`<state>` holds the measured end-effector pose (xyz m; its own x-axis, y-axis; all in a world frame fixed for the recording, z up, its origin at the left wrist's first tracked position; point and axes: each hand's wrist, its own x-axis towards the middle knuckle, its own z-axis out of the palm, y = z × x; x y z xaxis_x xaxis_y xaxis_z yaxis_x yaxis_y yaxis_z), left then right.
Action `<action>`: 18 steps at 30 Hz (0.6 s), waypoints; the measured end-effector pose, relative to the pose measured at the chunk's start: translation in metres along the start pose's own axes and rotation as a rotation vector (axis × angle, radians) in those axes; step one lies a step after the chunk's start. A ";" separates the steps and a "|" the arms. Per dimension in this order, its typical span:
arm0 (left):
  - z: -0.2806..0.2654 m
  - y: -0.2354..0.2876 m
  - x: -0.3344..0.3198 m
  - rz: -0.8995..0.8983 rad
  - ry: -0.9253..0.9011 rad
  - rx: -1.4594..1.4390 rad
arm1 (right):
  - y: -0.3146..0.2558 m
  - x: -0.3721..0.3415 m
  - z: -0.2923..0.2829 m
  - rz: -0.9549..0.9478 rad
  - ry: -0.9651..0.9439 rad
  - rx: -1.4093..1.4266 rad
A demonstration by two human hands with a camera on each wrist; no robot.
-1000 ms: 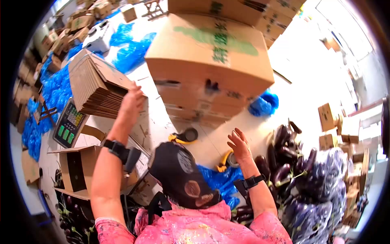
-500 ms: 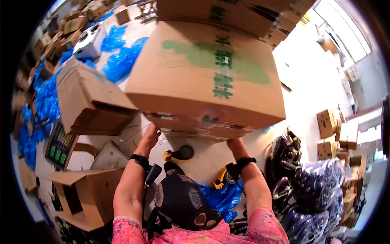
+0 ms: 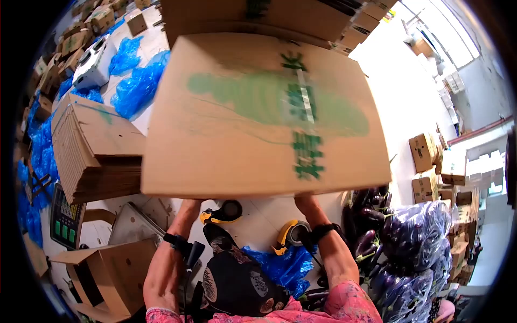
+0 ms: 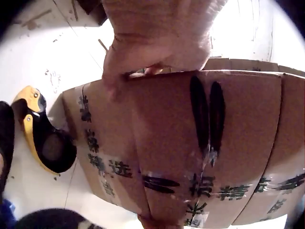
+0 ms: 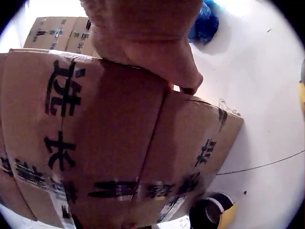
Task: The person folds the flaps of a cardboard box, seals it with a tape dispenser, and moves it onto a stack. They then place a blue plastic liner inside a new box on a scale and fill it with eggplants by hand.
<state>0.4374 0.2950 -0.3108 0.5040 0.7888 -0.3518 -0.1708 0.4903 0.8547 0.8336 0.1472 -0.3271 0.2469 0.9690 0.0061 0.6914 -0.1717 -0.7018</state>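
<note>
A large taped cardboard box (image 3: 242, 134) with green lettering and a green smear on top fills the middle of the head view. Both hands hold it by its near side. My left hand (image 4: 157, 43) grips a box edge in the left wrist view, thumb on the printed face and other fingers mostly hidden. Over in the right wrist view, my right hand (image 5: 147, 43) grips the edge likewise, with its fingertips largely out of sight. Only the wrists and hand heels show below the box in the head view.
Two yellow-and-black tape dispensers, a left one (image 3: 222, 212) and a right one (image 3: 293, 234), lie on the floor. Flattened cartons (image 3: 97, 140) stand left, above an open box (image 3: 110, 274) and a scale display (image 3: 65, 220). Eggplants (image 3: 371, 215) are heaped right. More boxes (image 3: 280, 19) stand behind.
My left hand has left the flattened cartons, and both hands have come to the near side of the large box. The box has come nearer and looks larger, tilting its top into view.
</note>
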 end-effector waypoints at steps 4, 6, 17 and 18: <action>0.081 0.041 -0.031 0.074 0.021 0.181 | -0.003 -0.033 -0.038 -0.027 0.081 0.234; 0.136 0.094 -0.032 -0.047 0.010 0.138 | 0.006 -0.054 -0.055 0.126 0.091 0.547; 0.198 0.031 0.060 -0.203 -0.278 0.182 | 0.023 -0.075 -0.118 0.275 0.315 1.387; 0.204 0.034 0.064 -0.217 -0.282 0.180 | 0.048 -0.081 -0.122 0.261 0.257 1.491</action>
<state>0.6368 0.2867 -0.2267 0.7289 0.5290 -0.4347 0.1036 0.5423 0.8338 0.9298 0.0389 -0.2749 0.4646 0.8584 -0.2174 -0.6374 0.1537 -0.7550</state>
